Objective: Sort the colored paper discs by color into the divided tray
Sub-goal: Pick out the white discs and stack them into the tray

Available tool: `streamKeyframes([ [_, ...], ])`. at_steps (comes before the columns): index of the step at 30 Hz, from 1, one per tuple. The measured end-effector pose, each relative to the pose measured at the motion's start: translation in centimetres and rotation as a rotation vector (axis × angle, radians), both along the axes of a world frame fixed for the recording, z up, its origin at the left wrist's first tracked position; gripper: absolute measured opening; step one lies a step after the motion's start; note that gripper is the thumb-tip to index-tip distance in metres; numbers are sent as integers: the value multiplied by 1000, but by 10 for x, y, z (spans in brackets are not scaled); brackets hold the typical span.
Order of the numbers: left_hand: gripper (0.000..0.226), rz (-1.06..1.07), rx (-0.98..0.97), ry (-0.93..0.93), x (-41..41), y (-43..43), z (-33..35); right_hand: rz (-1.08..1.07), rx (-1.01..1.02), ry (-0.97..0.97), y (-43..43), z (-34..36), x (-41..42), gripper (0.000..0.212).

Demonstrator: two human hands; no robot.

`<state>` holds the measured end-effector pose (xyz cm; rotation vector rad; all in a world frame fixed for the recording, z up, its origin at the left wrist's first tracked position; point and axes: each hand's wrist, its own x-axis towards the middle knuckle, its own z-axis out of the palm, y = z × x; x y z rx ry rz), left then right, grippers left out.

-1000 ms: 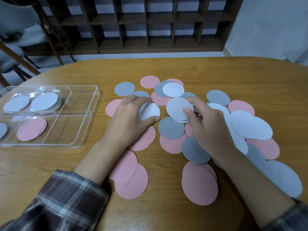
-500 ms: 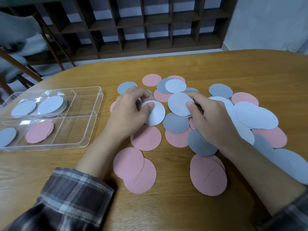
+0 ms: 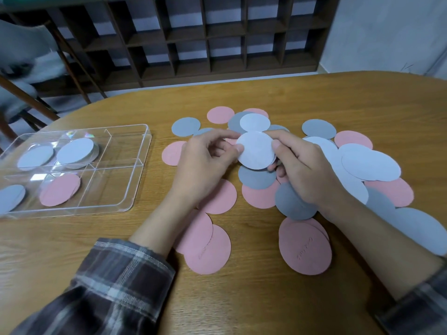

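While both hands meet above the loose pile, the left hand (image 3: 205, 160) and right hand (image 3: 302, 170) pinch opposite edges of a small stack of pale discs (image 3: 256, 150), probably squaring them for the divided tray (image 3: 135, 189) lying well off beyond the left hand

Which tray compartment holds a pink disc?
The near middle compartment of the clear tray: a pink disc lies there. The other filled compartments hold only pale discs, and the two rightmost look empty.
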<state>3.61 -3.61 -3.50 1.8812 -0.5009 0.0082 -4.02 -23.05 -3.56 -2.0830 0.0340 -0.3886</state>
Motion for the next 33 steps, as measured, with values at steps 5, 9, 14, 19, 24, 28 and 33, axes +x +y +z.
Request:
streamKeyframes([
  [5, 3, 38, 5, -19, -7, -3, 1, 33, -68, -35, 3, 0, -2, 22],
  [9, 10, 8, 98, -133, -7, -5, -1, 25, -164, -30, -3, -1, -2, 19],
  [14, 36, -106, 402, -353, -6, -6, -9, -37, -207, -46, -25, 9, -5, 18],
  [19, 36, -188, 489, -418, -7, -16, -6, -70, -214, -24, -53, 10, -11, 16],
  [24, 47, -178, 557, -342, -6, -40, 3, -113, -194, -43, -73, -2, -13, 15],
  [28, 45, -160, 619, -346, -13, -59, 2, -135, -172, -62, -77, -6, -12, 17],
  [33, 34, -111, 588, -403, -17, -54, -6, -138, -193, -45, -77, -7, -11, 16],
])
